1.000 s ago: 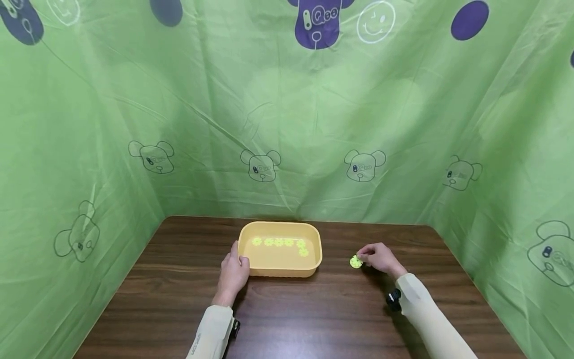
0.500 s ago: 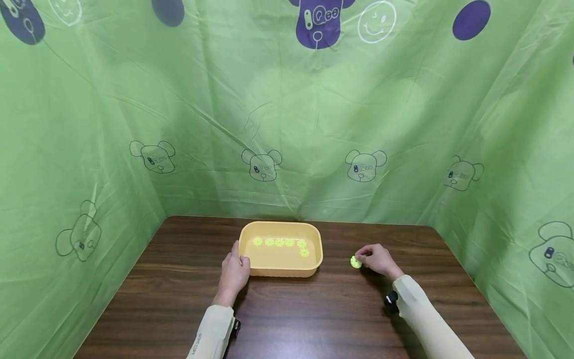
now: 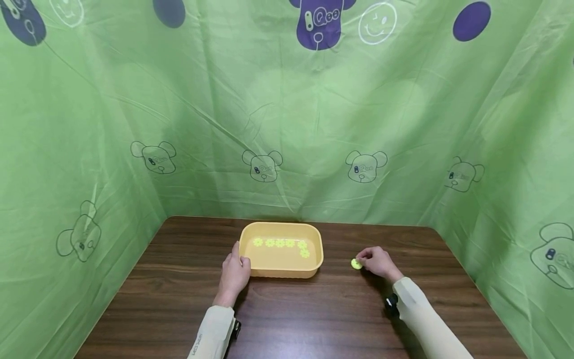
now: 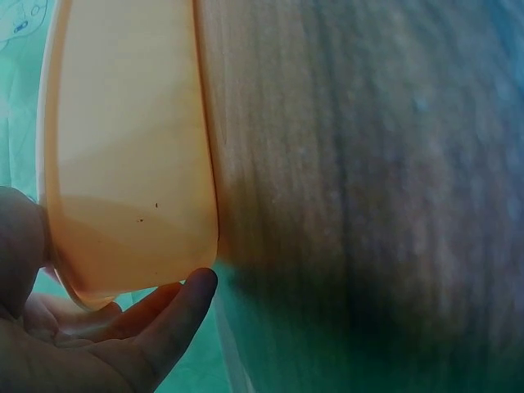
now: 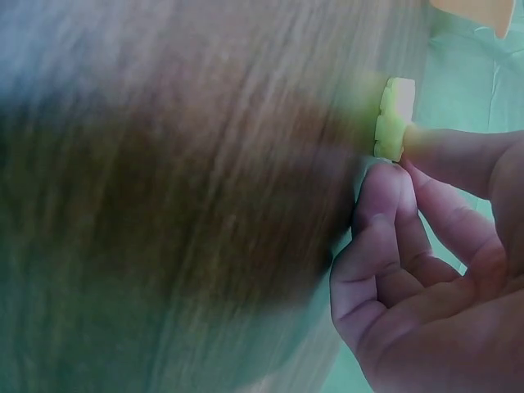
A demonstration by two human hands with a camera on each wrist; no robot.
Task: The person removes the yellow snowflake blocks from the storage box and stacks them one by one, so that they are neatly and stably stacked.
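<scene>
A yellow plastic bin (image 3: 280, 273) stands near the table's far edge. On its floor lie several yellow-green flower-shaped pieces (image 3: 280, 243), in a row that bends toward the front at the right. At the bin's left end my left hand (image 3: 233, 274) grips the wall, thumb and fingertips against it in the left wrist view. To the right of the bin, my right hand (image 3: 378, 262) pinches the edge of a small, thick yellow-green piece with a scalloped rim (image 5: 391, 123). This piece is at the table top, apart from the bin; fingers hide part of it.
The brown wood-grain table (image 3: 305, 314) reaches back to a green printed curtain (image 3: 287, 194), which encloses the back and both sides. Dark wrist devices (image 3: 391, 304) sit at the cuffs of the light sleeves.
My right fingers have shifted slightly over the scalloped piece, and less of its face shows from above. The left hand and the bin stay in place.
</scene>
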